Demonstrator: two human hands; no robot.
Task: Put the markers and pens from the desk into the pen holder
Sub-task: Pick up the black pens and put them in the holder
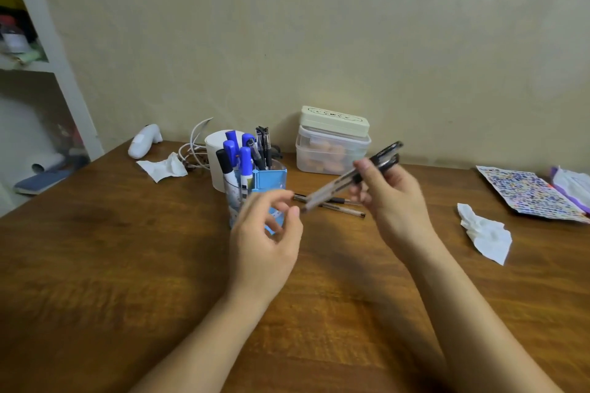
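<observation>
Nearest, the left hand (266,230) hovers loosely open in front of the pen holder (255,195), fingertips just shy of the pens' lower ends. The right hand (388,198) grips a bundle of pens (351,177), tilted, to the holder's right. Beyond, two pens (332,205) lie on the desk (127,265) beside the holder, which already holds markers (234,158).

A crumpled white tissue (485,232) lay on the brown wooden desk (127,265), near a colourful patterned sheet (531,193).
</observation>
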